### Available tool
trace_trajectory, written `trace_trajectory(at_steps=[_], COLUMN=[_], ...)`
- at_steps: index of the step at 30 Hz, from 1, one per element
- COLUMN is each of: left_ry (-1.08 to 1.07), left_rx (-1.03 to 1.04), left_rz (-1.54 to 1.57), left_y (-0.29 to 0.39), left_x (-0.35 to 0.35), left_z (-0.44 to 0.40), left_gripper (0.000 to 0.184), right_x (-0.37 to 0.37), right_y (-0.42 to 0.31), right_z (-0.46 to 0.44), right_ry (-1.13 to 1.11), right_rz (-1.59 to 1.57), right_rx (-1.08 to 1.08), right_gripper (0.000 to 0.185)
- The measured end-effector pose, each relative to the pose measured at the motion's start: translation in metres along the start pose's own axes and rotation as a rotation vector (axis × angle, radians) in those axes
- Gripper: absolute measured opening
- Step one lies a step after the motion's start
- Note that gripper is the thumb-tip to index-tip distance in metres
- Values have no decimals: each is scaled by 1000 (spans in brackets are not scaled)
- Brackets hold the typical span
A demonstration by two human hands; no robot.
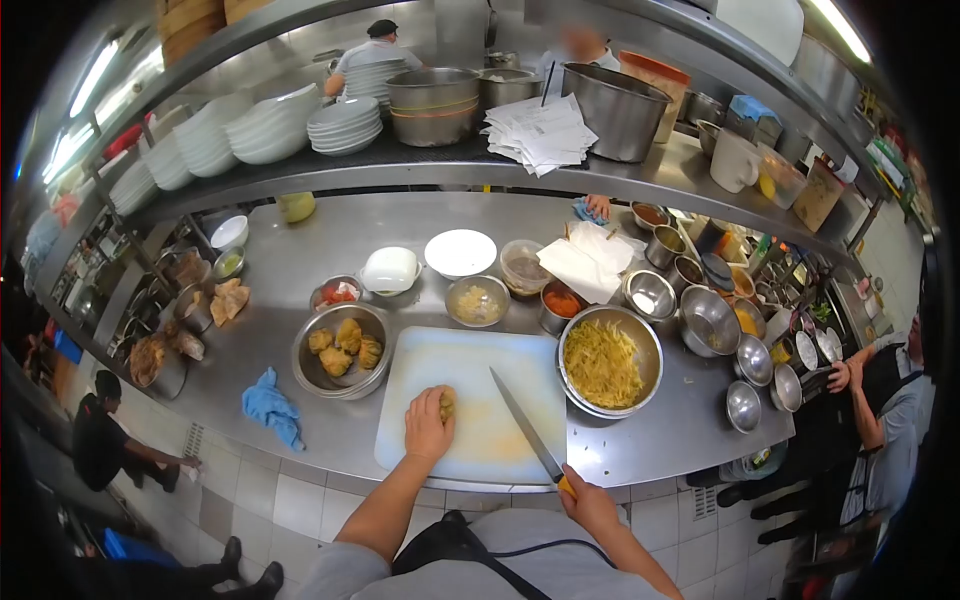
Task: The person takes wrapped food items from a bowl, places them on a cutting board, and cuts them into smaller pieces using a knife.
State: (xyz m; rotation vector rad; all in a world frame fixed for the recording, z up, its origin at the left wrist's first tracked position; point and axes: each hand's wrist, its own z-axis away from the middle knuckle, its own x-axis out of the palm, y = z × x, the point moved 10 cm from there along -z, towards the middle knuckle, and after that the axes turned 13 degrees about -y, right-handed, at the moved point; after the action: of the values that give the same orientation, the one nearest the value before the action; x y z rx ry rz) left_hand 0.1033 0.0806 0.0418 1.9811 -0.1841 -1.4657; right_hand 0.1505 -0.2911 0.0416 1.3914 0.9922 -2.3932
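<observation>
On the left part of a white cutting board (480, 385), my left hand (428, 425) is closed over a yellowish-brown piece of food (447, 404), mostly hidden by the fingers. My right hand (592, 503) grips the yellow handle of a long knife (527, 424) at the board's lower right corner. The blade points up and to the left, across the board. A metal bowl (302, 372) left of the board holds several yellow-brown lumps. To the right, another metal bowl (652, 365) is heaped with yellow shreds (602, 365).
A blue cloth (271, 408) lies left of the board. Small bowls, a white plate (460, 253) and paper sheets (587, 262) stand behind it. More metal bowls (709, 320) crowd the right. An overhead shelf (420, 172) carries dishes and pots. Other people stand around the counter.
</observation>
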Motion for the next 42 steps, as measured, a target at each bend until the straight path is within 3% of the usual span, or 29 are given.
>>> trace_trajectory(at_steps=[8, 25, 35, 42], left_ry=[17, 43, 46, 68], left_rx=[1, -15, -8, 13], left_rz=[-12, -31, -46, -39], left_y=[3, 10, 15, 16], left_x=[-2, -7, -9, -12], left_z=[2, 1, 3, 2], left_gripper=[63, 60, 62, 61], right_x=[-1, 18, 11, 17], right_y=[-2, -1, 2, 2], right_z=[1, -18, -9, -10], right_ry=[1, -313, -271, -357], right_rz=[-24, 48, 24, 47], right_rx=[-63, 56, 27, 108], right_gripper=[59, 71, 71, 68])
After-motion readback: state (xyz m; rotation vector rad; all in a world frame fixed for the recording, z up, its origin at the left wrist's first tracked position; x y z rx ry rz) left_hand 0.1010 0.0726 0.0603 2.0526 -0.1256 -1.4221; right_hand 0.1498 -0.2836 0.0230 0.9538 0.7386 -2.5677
